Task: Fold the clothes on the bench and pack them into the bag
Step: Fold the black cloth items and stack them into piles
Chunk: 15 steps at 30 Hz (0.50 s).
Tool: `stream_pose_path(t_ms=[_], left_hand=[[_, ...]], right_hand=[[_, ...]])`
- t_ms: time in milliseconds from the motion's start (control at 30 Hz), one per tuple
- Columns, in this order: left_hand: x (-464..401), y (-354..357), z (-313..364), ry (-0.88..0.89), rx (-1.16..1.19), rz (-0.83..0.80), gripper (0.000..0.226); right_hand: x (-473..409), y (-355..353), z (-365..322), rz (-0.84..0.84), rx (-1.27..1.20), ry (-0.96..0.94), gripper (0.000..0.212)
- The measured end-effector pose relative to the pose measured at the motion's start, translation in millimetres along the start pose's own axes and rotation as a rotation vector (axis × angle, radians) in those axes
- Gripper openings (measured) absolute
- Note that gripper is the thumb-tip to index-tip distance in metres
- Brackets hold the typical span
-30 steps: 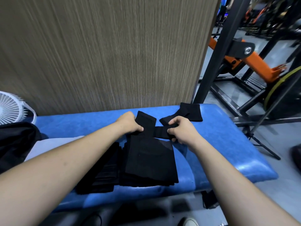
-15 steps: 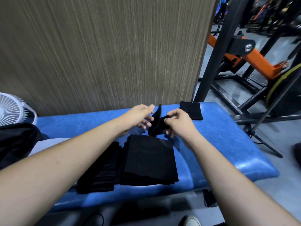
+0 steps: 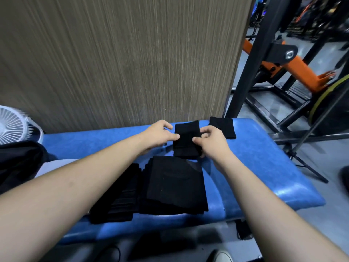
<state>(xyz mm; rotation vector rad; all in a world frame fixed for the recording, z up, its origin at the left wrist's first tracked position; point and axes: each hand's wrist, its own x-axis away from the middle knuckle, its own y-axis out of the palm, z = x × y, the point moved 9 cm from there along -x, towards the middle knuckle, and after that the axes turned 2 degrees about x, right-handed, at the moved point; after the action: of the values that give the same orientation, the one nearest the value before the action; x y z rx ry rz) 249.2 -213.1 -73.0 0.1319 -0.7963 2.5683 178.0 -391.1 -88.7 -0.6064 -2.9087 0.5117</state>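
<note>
Shoe tip (image 3: 223,258), pale, at the floor edge nearest the wearer; no bearing on the work.

Folded stack (image 3: 175,188), black, lay near the front lip of the blue tabletop (image 3: 264,167). Edges were fairly square. A second, looser black pile (image 3: 117,203) touched it on the left, its layers stepped and uneven. Risk judged: that pile sat close to the front edge and could slide off if nudged by a forearm.

Small black garment (image 3: 187,142), held just beyond the stack, between both hands. Left hand (image 3: 159,134) pinched its left edge with thumb and fingers; right hand (image 3: 211,140) gripped its right edge, fingers curled. The piece looked part-folded, upper half doubled over. Risk judged: the thin, limp cloth could spring open on release, or fold crooked if one side were pulled further than the other.

Folded black piece (image 3: 223,127), alone near the back right of the tabletop, just beside the right hand. A careless sweep could knock it toward the dark upright post (image 3: 251,63) behind.

Dark bundle (image 3: 18,163), at the left end; whether it was the bag could not be told. White fan (image 3: 13,125) beyond it; if running, its draught might lift loose folds.
</note>
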Motion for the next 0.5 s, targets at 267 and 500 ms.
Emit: stream_pose_path(t_ms=[267, 500], left_hand=[[33, -43, 20, 0.111, 0.208, 0.065, 0.020], [105, -89, 6, 0.154, 0.214, 0.156, 0.014]], right_hand=[[25, 3, -50, -0.031, -0.240, -0.124, 0.016], [63, 43, -90, -0.200, -0.152, -0.209, 0.019]])
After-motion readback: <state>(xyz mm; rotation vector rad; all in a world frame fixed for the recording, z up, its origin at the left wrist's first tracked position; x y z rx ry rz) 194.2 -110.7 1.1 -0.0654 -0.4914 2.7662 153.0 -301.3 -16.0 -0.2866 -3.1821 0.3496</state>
